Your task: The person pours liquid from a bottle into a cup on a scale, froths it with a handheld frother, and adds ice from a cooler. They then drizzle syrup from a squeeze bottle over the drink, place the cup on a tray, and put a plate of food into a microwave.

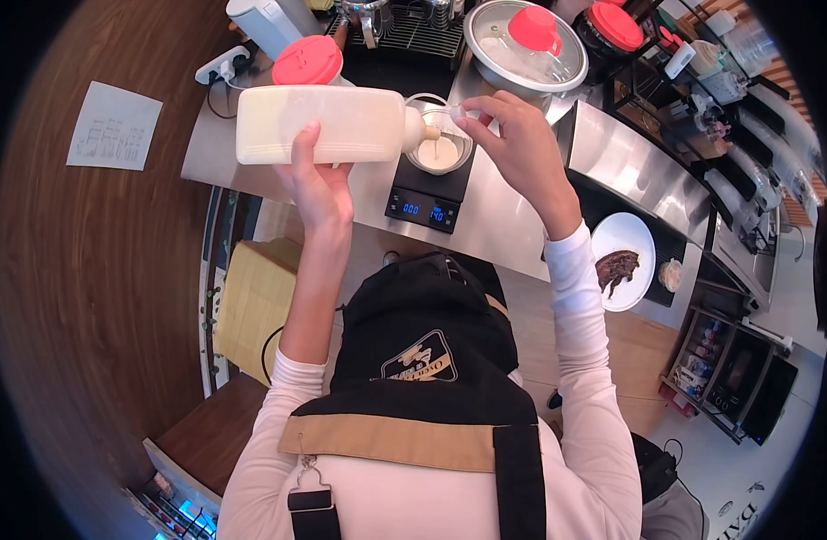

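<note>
**Bottle tipped over cup on scale; both hands engaged**

The left hand (pixel 321 184) is partly closed around a translucent bottle (pixel 319 124) at upper centre-left of the frame, its thumb laid across the near face and its other fingers mostly hidden behind. The bottle lies almost level, with pale contents, its neck directed to the right and its mouth above a clear cup (pixel 435 155). A thin stream appears to run from the mouth into the cup, where pale liquid is visible.

The right hand (pixel 519 135), at upper centre-right, has thumb and forefinger pinched together on a small clear piece (pixel 455 112) beside the bottle's mouth. Whether this piece is a loose cap or the handle of the cup cannot be determined from this view.

The cup rests on a black scale (pixel 422 209), its display lit with blue digits, on a steel bench (pixel 512 220). A container with a red lid (pixel 307 61) stands behind the bottle. A metal bowl (pixel 571 79) and a red cup (pixel 533 29) occupy the top of the frame, right of centre. At centre-right, beyond the right forearm, a white plate (pixel 631 232) carries a dark brown item (pixel 618 268).
</note>
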Tool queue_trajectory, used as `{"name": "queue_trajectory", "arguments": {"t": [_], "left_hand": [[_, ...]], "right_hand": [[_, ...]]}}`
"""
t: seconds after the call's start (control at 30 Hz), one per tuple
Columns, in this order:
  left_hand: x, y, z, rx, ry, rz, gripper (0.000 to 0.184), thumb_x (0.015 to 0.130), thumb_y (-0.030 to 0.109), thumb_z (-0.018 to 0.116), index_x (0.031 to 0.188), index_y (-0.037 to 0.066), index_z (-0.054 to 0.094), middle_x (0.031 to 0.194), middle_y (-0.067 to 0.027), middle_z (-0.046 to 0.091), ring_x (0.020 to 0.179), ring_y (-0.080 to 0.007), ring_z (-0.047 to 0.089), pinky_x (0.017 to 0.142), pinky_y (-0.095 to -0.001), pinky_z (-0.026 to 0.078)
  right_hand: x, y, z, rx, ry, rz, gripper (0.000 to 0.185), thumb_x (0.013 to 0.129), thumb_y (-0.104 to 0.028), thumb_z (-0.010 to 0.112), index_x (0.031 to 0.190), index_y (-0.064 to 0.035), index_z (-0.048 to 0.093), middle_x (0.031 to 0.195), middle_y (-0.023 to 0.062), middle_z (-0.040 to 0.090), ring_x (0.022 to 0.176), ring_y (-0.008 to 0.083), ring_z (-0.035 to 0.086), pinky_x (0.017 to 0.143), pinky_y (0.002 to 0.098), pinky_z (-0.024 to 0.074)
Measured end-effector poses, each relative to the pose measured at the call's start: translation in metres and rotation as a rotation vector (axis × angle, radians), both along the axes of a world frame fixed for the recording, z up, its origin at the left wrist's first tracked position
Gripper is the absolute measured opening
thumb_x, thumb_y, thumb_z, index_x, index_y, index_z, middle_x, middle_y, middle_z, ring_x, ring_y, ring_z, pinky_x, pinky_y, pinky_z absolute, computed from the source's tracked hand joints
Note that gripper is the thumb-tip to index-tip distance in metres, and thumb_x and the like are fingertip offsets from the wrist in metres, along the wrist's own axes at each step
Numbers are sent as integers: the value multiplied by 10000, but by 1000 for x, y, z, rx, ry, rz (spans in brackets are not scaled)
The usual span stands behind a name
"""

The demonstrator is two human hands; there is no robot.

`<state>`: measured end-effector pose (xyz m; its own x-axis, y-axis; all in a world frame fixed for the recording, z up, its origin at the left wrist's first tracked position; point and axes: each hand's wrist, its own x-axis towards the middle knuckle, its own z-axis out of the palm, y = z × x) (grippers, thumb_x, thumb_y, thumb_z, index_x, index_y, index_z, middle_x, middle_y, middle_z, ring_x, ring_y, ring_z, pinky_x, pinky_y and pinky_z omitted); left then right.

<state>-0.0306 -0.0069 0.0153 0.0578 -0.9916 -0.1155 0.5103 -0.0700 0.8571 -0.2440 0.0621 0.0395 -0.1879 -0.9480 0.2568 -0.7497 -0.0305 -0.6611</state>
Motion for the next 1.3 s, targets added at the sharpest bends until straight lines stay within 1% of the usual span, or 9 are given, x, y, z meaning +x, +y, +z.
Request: {"name": "queue_trajectory", "arguments": {"t": [0.47,0.57,0.67,0.77,0.97,1.17,1.27,1.3], "left_hand": [[1,0,-1,36,15,-10,684,822,327,665,1396,80,387,1302,-114,513,1234,-261,494,1002,-489,413],[2,0,-2,39,22,-19,694,820,356,665,1396,85,388,1305,-113,514,1231,-263,497,1003,-493,412],[4,1,-5,101,70,-49,709,813,395,665,1394,92,392,1326,-119,497,1239,-274,484,1005,-506,407],[11,-1,-16,182,199,-80,729,816,292,675,1429,148,308,1362,-116,418,1281,-295,431,966,-578,421],[11,1,-21,146,147,-41,719,810,267,684,1417,156,316,1346,-116,425,1268,-296,438,965,-598,420],[11,0,-21,93,118,-36,705,806,244,689,1408,165,329,1337,-112,427,1259,-293,445,956,-595,434],[6,3,-14,98,31,-2,722,800,359,680,1400,88,383,1330,-136,483,1260,-301,465,1018,-550,398],[6,3,-15,97,28,3,717,804,354,678,1401,89,382,1329,-136,484,1259,-301,467,1016,-550,400]], "right_hand": [[-1,0,0,13,6,0,193,849,-226,681,972,-83,720,785,98,633,721,273,637,652,372,487],[0,0,0,7,-3,2,192,850,-228,679,970,-84,720,787,94,634,725,271,638,652,369,488],[2,-1,2,-2,-9,4,188,851,-229,677,965,-86,720,790,88,635,729,268,639,651,369,489],[2,-2,5,-5,-6,10,185,852,-232,676,959,-88,719,793,83,636,731,265,639,649,370,490],[2,-3,5,2,26,16,180,854,-240,672,948,-95,722,792,81,630,729,263,636,645,372,488],[3,-2,4,16,20,17,175,860,-242,664,940,-98,725,793,83,627,731,264,633,650,372,487],[3,-2,4,7,16,20,175,861,-241,662,938,-97,725,792,83,626,731,265,632,650,372,486],[3,-2,4,8,16,19,175,860,-240,662,939,-97,725,792,83,625,731,266,632,650,372,486]]}}
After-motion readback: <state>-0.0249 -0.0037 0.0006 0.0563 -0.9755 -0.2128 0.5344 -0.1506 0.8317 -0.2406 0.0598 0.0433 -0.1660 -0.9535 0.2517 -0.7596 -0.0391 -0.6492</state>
